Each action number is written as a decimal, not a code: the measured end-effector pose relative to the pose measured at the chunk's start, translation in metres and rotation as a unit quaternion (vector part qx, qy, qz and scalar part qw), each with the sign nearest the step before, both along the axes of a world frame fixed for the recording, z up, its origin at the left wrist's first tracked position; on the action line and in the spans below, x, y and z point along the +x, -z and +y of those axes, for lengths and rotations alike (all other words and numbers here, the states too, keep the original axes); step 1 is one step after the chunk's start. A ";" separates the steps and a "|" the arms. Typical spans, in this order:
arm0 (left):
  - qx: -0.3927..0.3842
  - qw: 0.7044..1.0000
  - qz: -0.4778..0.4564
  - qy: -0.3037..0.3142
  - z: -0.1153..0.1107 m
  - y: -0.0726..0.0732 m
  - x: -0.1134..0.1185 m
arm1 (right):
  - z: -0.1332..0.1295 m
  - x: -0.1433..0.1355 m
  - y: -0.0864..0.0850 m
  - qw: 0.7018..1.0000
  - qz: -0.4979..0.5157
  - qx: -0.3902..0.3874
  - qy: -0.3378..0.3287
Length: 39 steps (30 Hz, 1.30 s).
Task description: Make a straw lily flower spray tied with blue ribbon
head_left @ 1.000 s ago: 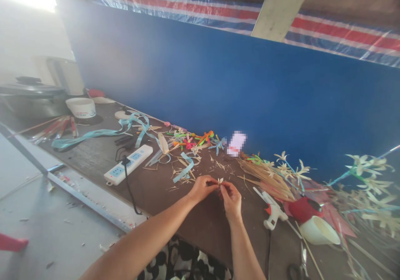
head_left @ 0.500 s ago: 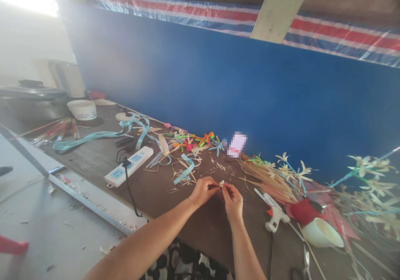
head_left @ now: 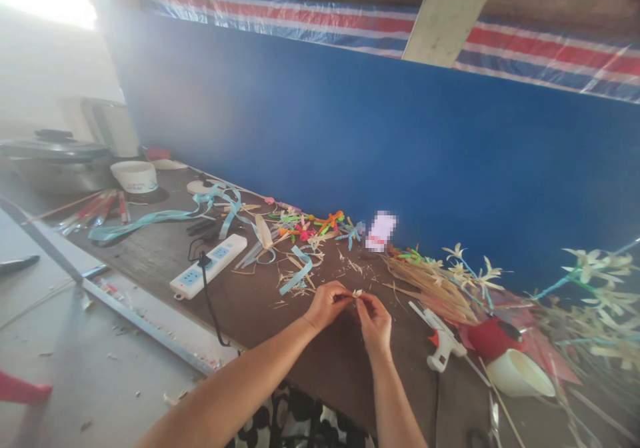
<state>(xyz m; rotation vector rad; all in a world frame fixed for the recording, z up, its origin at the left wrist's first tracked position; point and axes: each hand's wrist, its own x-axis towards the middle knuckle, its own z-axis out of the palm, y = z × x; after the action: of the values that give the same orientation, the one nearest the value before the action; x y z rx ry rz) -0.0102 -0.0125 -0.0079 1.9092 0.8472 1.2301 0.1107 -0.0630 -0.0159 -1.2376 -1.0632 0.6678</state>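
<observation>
Between my fingertips, above the brown table [head_left: 320, 355], is a small pale flower-like piece [head_left: 357, 293] with pointed tips. My left hand [head_left: 327, 307] pinches it from the left, fingers curled. From the other side my right hand [head_left: 375, 321] closes thumb and fingers on the same piece. Its lower part is hidden by the fingers. Thin straw-coloured scraps [head_left: 350, 261] lie just beyond my hands. To the right of my right hand rests a white glue gun [head_left: 443, 345] with a red-orange trigger.
A white power strip [head_left: 209, 266] with a black plug lies left. Light-blue ribbon [head_left: 145, 220] and colourful twisted pieces [head_left: 305, 228] spread along the back. On the right are dried stalks [head_left: 430, 287], pale flowers [head_left: 590, 268], a cream cup [head_left: 520, 373] and scissors [head_left: 494, 418].
The view has shifted very slightly. My hands stay together on the small piece, and its pale tips show a little more clearly above my fingers.
</observation>
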 end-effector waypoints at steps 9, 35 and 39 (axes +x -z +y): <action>-0.011 0.999 0.040 0.004 -0.003 -0.003 -0.001 | -0.002 0.004 -0.004 1.000 0.017 0.000 0.018; 0.011 0.993 0.116 0.035 -0.009 -0.005 -0.001 | -0.002 0.009 -0.001 0.995 0.096 -0.019 -0.024; 0.008 0.992 0.125 0.032 -0.010 -0.005 -0.001 | -0.001 0.011 0.001 0.995 0.097 -0.021 -0.022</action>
<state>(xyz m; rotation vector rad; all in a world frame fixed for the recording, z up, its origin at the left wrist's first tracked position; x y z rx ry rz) -0.0115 -0.0227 -0.0029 2.1167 0.8965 0.9756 0.1213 -0.0642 -0.0167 -1.1625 -0.9208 0.8296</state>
